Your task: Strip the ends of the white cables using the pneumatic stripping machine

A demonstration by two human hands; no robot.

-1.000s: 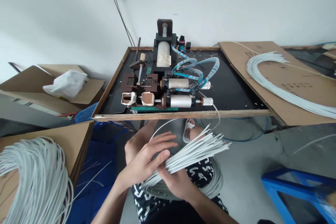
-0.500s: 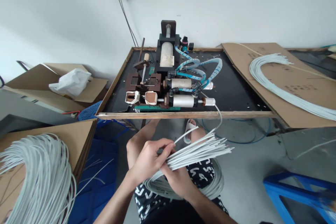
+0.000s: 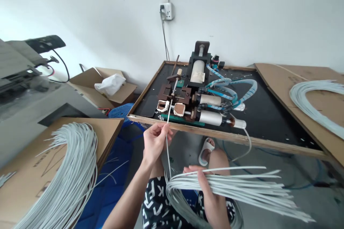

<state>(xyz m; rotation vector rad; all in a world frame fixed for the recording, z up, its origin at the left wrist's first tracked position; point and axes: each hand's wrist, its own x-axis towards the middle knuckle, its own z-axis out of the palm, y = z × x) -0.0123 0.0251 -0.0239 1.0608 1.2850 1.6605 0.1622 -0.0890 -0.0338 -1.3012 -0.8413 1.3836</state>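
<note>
While the head camera looks down over the person's lap, the left hand (image 3: 154,141) is raised just in front of the near wooden edge of the work table (image 3: 228,136), its thumb and fingertips pinched shut on a single white wire (image 3: 167,139). That wire runs upward from the pinch, its tip reaching to about the small fixture on the pneumatic machine (image 3: 200,94), and downward toward the lap. The right hand (image 3: 209,189) lies lower, its fingers curled closed around a bundle of white wires (image 3: 242,188) that fans out to the right with loose cut ends; the rest of the bundle loops under the hand across the patterned shorts (image 3: 153,204).

The single wire looks light and springy, stiff enough to stand nearly straight above the fingers yet likely to bend if held far from the tip, so a pinch close to the free end seems the steadier hold. The bundle probably slides strand over strand, and a full-hand wrap near the ends would keep it together.

A second coil of wires (image 3: 72,171) rests on cardboard at the left, another wire loop (image 3: 309,102) on cardboard at the right, and a wall socket (image 3: 166,10) sits above the machine.
</note>
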